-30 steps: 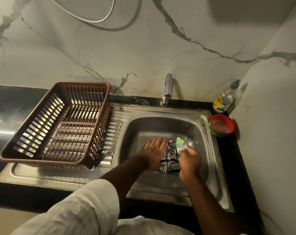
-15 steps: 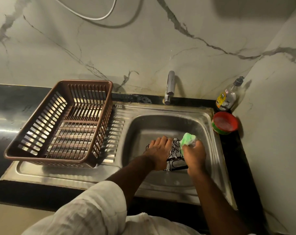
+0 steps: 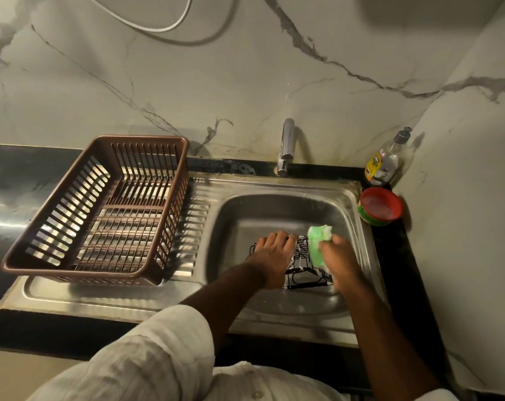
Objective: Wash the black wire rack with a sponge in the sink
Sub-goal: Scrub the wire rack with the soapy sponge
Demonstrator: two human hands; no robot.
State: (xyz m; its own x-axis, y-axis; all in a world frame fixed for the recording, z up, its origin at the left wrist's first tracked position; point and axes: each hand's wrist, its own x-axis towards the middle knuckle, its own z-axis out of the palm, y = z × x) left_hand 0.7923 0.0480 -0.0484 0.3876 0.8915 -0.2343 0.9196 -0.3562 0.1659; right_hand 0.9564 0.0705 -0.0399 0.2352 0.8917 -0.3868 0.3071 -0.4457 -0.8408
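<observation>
The black wire rack (image 3: 301, 269), streaked with white foam, lies in the steel sink (image 3: 262, 215) basin. My left hand (image 3: 274, 256) rests on top of its left part and holds it down. My right hand (image 3: 336, 259) grips a green sponge (image 3: 317, 241), which presses against the rack's right side. Both hands hide much of the rack.
A brown slatted plastic basket (image 3: 101, 209) sits on the sink's drainboard at the left. The tap (image 3: 286, 146) stands behind the basin. A dish-soap bottle (image 3: 385, 160) and a red tub of soap (image 3: 379, 205) sit in the right corner by the wall.
The sponge in my right hand has moved up along the rack's right side. My left hand stays on the rack. The view has shifted slightly.
</observation>
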